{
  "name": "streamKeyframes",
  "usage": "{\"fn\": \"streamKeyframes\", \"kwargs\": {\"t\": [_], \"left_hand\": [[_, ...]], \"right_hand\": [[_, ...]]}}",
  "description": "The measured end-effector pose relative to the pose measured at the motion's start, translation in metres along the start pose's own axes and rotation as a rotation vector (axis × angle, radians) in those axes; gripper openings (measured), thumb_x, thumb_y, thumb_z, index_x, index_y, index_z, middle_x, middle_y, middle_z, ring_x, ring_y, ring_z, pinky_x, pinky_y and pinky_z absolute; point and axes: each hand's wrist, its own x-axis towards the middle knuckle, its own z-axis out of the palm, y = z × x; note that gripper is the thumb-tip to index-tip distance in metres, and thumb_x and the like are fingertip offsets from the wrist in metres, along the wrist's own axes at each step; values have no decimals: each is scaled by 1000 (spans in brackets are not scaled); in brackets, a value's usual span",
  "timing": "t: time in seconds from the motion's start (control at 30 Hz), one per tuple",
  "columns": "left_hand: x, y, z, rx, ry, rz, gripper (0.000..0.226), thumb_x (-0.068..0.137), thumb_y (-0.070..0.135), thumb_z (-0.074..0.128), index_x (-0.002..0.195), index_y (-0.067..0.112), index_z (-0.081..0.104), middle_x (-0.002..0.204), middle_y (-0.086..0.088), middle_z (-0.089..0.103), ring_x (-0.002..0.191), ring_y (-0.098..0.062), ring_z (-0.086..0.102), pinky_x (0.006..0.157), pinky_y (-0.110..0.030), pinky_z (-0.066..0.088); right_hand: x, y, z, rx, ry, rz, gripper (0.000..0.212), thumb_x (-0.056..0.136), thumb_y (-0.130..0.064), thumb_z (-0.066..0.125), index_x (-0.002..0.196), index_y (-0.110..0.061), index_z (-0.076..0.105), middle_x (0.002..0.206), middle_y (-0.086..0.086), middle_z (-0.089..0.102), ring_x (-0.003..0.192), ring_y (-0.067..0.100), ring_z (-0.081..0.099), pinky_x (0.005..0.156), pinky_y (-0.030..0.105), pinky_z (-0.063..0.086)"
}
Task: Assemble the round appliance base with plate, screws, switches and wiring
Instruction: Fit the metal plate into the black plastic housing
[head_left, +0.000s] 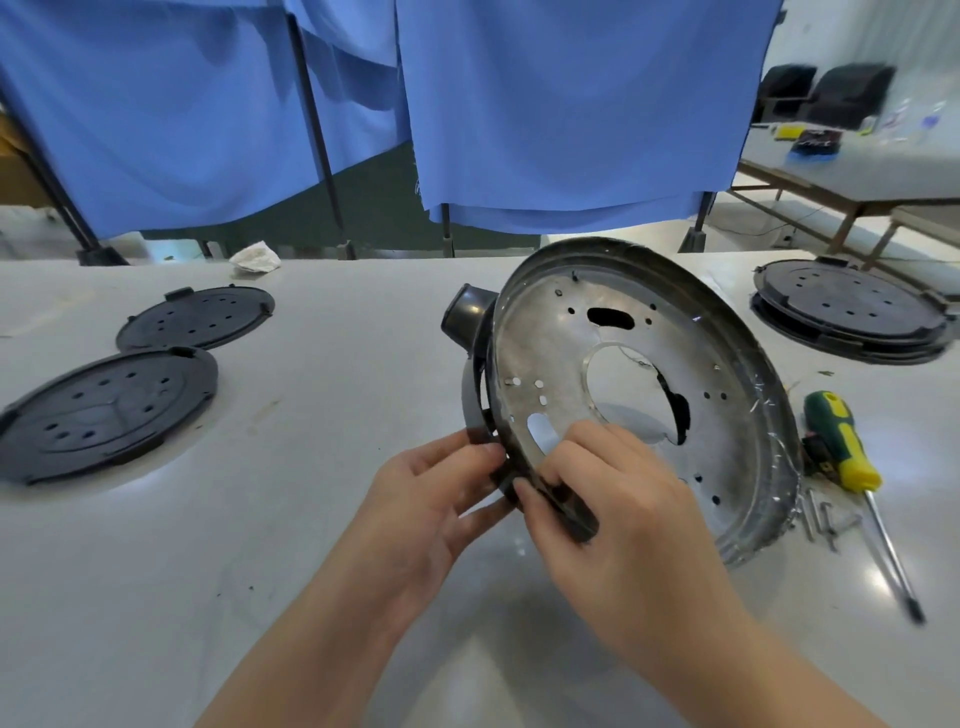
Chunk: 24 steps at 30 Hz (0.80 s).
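Observation:
The round appliance base (737, 395) is held tilted on edge above the white table, its silver metal plate facing me, with a large centre opening and several small holes. A black dark rim runs round it, and a round black socket (465, 314) sticks out behind its left side. My left hand (431, 499) grips the lower left rim from behind. My right hand (608, 493) pinches the same lower rim from the front, thumb on the black edge, fingers on the plate. Several loose screws (821, 514) lie on the table at the right.
A green-and-yellow screwdriver (844, 447) lies at the right, by the screws. Two black perforated discs (200, 317) (104, 410) lie at the left, a stack of black round parts (852, 312) at the back right. Blue curtains hang behind the table.

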Motion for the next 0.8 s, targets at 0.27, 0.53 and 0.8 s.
{"fn": "streamKeyframes", "kwargs": {"t": [0.27,0.53,0.8], "left_hand": [[-1,-1,2,64,102,-9,26,87,-8,53,89,1,78,95,-16,75,87,-22,72,68,-29,59],[2,2,-7,73,16,-47,21,83,-4,63,89,6,79,97,-12,76,92,-20,73,73,-28,58],[6,0,-11,31,-36,-37,28,71,4,68,97,6,78,105,-14,74,97,-20,72,75,-28,58]], "right_hand": [[2,1,-2,-4,-55,-13,28,79,-12,72,63,-12,49,66,-6,43,63,16,39,50,30,37],[7,-2,-4,-111,-81,-155,23,81,-8,65,62,-11,52,65,0,49,60,22,43,52,29,35],[4,-3,-4,-90,-64,-91,25,79,-7,66,61,-11,48,64,1,44,59,22,39,53,29,32]]}}
